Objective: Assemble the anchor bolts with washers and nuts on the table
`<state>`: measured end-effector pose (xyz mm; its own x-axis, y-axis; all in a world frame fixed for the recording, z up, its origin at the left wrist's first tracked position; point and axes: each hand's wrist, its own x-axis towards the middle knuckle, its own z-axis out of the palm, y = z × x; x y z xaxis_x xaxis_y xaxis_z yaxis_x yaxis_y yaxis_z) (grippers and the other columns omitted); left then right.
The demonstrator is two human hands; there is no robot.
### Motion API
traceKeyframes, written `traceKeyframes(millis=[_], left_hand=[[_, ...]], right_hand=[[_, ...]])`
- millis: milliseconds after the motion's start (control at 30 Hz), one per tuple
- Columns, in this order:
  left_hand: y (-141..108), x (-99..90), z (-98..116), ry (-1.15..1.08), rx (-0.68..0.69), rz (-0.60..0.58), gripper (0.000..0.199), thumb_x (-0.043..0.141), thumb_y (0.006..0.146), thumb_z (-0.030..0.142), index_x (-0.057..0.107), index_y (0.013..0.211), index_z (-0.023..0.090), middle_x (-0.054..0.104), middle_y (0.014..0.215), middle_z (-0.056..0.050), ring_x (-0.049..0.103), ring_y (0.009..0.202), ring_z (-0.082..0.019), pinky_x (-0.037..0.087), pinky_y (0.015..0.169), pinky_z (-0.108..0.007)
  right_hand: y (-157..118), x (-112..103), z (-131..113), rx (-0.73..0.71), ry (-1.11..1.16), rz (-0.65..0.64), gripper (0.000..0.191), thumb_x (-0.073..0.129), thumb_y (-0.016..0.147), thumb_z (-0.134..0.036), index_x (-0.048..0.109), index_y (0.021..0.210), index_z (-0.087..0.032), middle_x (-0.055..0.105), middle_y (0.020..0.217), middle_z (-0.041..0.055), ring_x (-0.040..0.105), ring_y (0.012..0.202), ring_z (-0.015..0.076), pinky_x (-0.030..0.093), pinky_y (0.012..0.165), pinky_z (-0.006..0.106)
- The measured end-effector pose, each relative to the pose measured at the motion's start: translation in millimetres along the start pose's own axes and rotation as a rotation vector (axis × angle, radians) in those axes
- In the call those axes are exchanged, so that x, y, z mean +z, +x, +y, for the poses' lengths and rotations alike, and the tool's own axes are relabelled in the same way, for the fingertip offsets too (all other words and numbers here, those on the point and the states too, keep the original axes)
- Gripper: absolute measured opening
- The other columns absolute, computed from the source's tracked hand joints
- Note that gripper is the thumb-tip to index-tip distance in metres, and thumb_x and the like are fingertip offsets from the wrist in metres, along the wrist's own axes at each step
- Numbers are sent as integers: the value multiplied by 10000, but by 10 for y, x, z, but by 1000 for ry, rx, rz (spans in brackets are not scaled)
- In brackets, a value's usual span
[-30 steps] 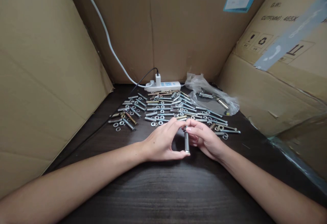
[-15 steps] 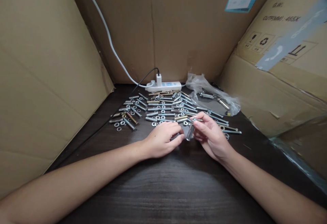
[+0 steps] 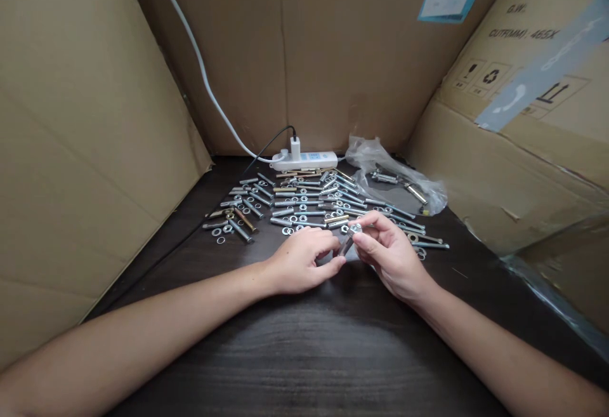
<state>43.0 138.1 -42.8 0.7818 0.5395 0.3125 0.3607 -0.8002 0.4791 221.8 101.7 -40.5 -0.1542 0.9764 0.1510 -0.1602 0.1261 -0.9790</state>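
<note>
On the near side of the power strip (image 3: 307, 162), the right hand (image 3: 392, 255) is gripping the upper end of a bolt assembly (image 3: 349, 243) while the left hand (image 3: 304, 261) is pinching its lower end. Bolts (image 3: 240, 230), sleeves (image 3: 281, 221), nuts (image 3: 228, 229) and washers (image 3: 217, 232) are lying unjoined before the strip; seemingly finished pieces (image 3: 415, 193) are resting in the plastic bag (image 3: 370, 148) to its right.

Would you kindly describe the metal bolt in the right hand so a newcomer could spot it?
Find the dark table between the cardboard walls, then the right hand near the middle. It pinches the upper end of the metal bolt, which slants down toward the left hand. Unlike the other bolts lying behind it, this one is gripped.
</note>
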Motion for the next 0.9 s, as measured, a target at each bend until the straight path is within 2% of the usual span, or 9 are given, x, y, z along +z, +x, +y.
traceKeyframes(millis=[100, 233, 333, 433, 567, 633, 700, 767, 900], left_hand=[[-6, -2, 15, 49, -22, 4, 221, 454, 882, 314, 488, 720, 168, 524, 668, 18, 468, 674, -128, 344, 669, -253], [-14, 5, 22, 60, -33, 28, 195, 460, 876, 296, 489, 732, 169, 536, 681, 15, 472, 676, -127, 340, 666, -254], [-14, 8, 14, 54, -39, 65, 203, 465, 874, 284, 456, 707, 169, 531, 686, 14, 466, 656, -122, 332, 636, -249], [-11, 3, 11, 53, -46, 56, 212, 447, 892, 296, 461, 721, 170, 538, 710, 11, 471, 665, -122, 338, 634, -250], [-10, -14, 23, 33, -89, 37, 167, 397, 922, 292, 502, 855, 181, 568, 787, 9, 499, 734, -131, 369, 710, -260], [-12, -22, 30, 17, -103, 27, 143, 393, 921, 272, 507, 897, 189, 588, 843, 6, 515, 782, -138, 375, 750, -270], [-16, -25, 34, 6, -106, 17, 123, 402, 910, 248, 510, 893, 192, 598, 877, 4, 524, 809, -144, 375, 764, -276], [-22, -27, 36, 8, -103, 10, 106, 412, 897, 224, 513, 880, 193, 602, 877, 5, 529, 810, -145, 374, 763, -279], [-35, -29, 41, 35, -89, 2, 101, 423, 878, 203, 517, 909, 189, 608, 907, -3, 538, 831, -151, 369, 782, -291]], right_hand=[[-18, 9, -12, -68, -144, 4, 182, 635, 805, -325, 513, 869, -205, 373, 559, -71, 290, 479, 69, 218, 451, 212], [-45, 29, 2, -136, -357, 0, 158, 583, 842, -320, 531, 937, -204, 438, 634, -42, 373, 537, 92, 304, 497, 226], [-49, 38, 18, -172, -538, -68, 129, 549, 862, -311, 554, 882, -183, 460, 641, -25, 408, 564, 106, 342, 529, 239], [-31, 24, -16, -283, -702, -58, 128, 548, 862, -291, 566, 818, -172, 459, 631, -17, 415, 567, 112, 352, 532, 243], [53, -132, -156, -512, -948, 22, 124, 558, 853, -277, 613, 840, -166, 519, 723, 19, 481, 623, 124, 393, 568, 246], [125, -294, -241, -562, -1165, 47, 149, 548, 856, -284, 643, 909, -182, 586, 807, 38, 548, 714, 145, 418, 626, 255], [216, -498, -315, -503, -1440, 92, 176, 534, 856, -301, 666, 938, -218, 631, 885, 34, 584, 796, 170, 416, 646, 269], [325, -714, -365, -364, -1645, 142, 197, 535, 850, -337, 678, 949, -245, 654, 911, 18, 601, 833, 193, 407, 628, 282], [593, -1072, -382, -62, -1838, 182, 242, 510, 843, -377, 694, 961, -275, 683, 974, 8, 617, 852, 228, 396, 599, 300]])
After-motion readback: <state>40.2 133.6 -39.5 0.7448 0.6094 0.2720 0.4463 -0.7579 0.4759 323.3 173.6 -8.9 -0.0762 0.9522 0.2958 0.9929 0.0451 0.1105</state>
